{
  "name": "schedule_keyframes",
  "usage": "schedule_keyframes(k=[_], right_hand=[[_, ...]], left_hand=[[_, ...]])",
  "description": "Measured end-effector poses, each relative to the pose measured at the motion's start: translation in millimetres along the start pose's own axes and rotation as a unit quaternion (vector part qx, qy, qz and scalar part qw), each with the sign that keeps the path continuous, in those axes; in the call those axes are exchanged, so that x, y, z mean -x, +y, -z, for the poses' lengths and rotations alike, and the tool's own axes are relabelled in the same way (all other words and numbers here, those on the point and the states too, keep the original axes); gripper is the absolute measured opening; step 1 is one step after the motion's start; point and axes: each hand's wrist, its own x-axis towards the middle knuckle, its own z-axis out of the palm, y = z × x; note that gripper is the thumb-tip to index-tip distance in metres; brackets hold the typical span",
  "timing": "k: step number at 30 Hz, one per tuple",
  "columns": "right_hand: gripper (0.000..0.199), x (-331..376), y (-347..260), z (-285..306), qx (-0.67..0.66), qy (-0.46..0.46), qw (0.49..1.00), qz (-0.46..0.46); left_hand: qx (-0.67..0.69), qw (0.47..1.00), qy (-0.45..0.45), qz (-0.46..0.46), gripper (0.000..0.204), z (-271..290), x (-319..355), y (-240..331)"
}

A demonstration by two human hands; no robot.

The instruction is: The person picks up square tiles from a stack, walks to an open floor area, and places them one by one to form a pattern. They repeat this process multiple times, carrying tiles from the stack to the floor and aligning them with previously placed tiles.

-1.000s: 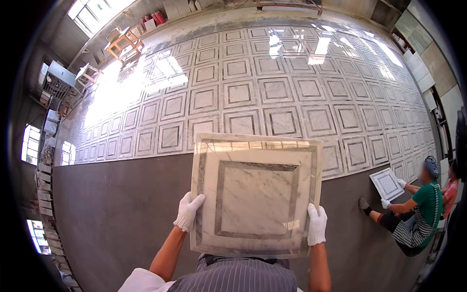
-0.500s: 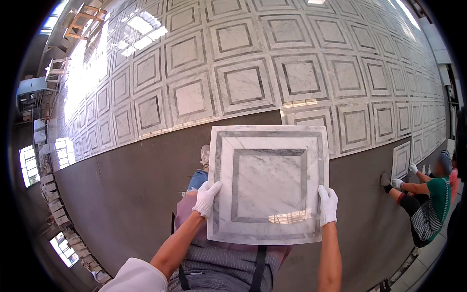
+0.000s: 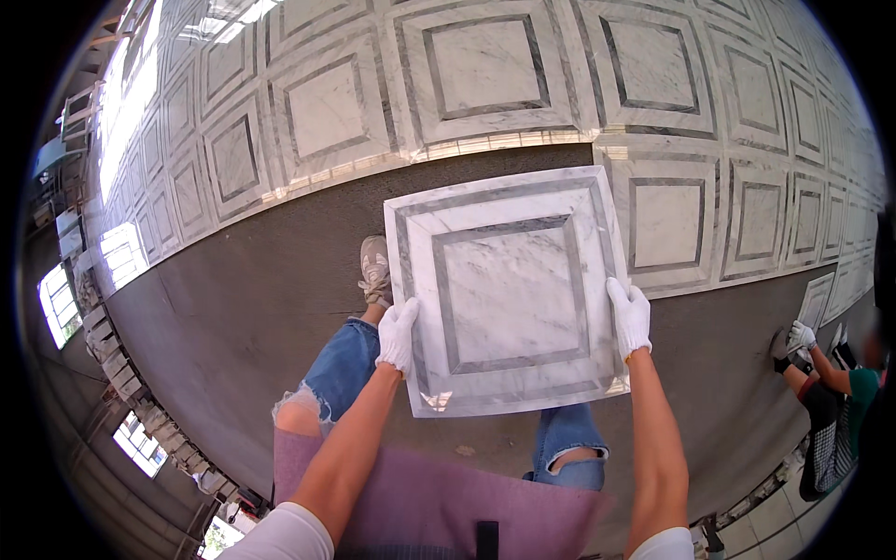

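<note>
Between my two hands I carry a square white marble tile (image 3: 511, 294) with grey inlaid bands. White knit gloves cover both hands. My left hand (image 3: 398, 336) is closed on the tile's left edge, thumb up along its rim. On the opposite edge, my right hand (image 3: 631, 319) grips with its fingers behind the slab, out of sight. The tile is slightly tilted above the dark grey floor, and its far right corner appears near the edge of the laid tiles (image 3: 665, 222). Whether they touch I cannot tell.
Rows of matching laid tiles (image 3: 485, 65) spread across the far side. Dark bare floor (image 3: 215, 336) borders them, with my left shoe (image 3: 374, 271) on it. A co-worker (image 3: 840, 401) crouches at right, gloved hands by another tile (image 3: 815, 301). Stacked pieces (image 3: 173, 434) line the left edge.
The tile has moved forward, toward the laid rows, and turned slightly. My view has come closer to the floor, and my knees now show. Both hands keep their hold.
</note>
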Motion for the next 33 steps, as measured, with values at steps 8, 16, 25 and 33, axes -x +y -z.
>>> schedule_keyframes(k=[8,16,25,33], right_hand=[[0.049,-74.5,8.1,-54.4,-0.016,-0.001,1.000,-0.022],[0.044,-122.9,25.6,-78.6,-0.055,0.031,0.998,0.004],[0.040,-136.2,14.8,-90.0,-0.114,0.071,0.990,0.032],[0.038,-147.0,14.3,-92.7,-0.121,0.061,0.991,0.001]], left_hand=[[-0.062,0.997,0.011,-0.038,0.037,-26.2,-95.3,-17.4],[-0.031,0.997,0.013,-0.064,0.038,-58.6,-133.8,-17.4],[-0.035,0.995,0.016,-0.090,0.033,-65.2,-167.9,-31.3],[-0.023,0.996,0.005,-0.089,0.031,-69.2,-180.9,-31.8]])
